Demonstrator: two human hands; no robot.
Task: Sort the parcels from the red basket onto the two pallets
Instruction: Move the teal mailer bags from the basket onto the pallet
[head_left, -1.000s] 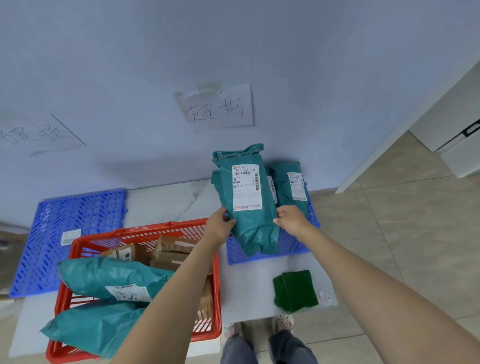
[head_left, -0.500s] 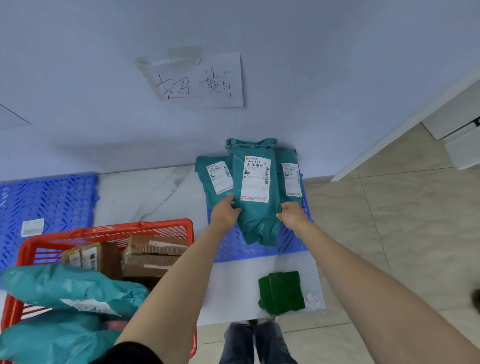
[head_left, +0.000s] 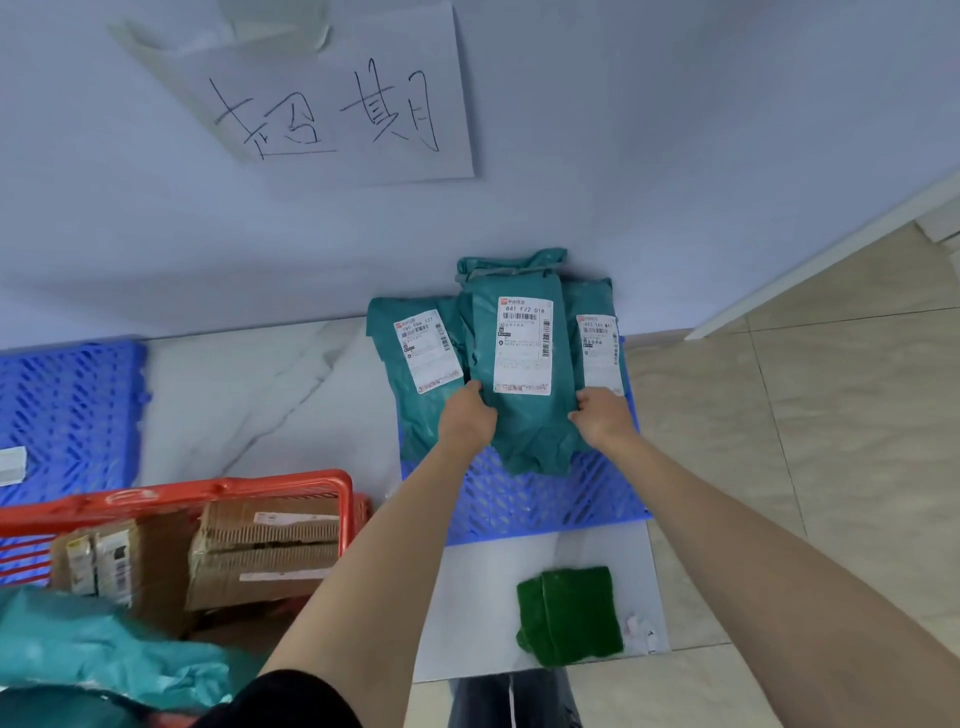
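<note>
We see teal parcels (head_left: 524, 415) in smooth, faintly glossy plastic film with paper labels (head_left: 523, 345). The blue pallet (head_left: 519, 499) and red basket (head_left: 176, 493) are moulded plastic lattice. At nine o'clock, cardboard boxes (head_left: 265, 551) look matt and ribbed.
</note>
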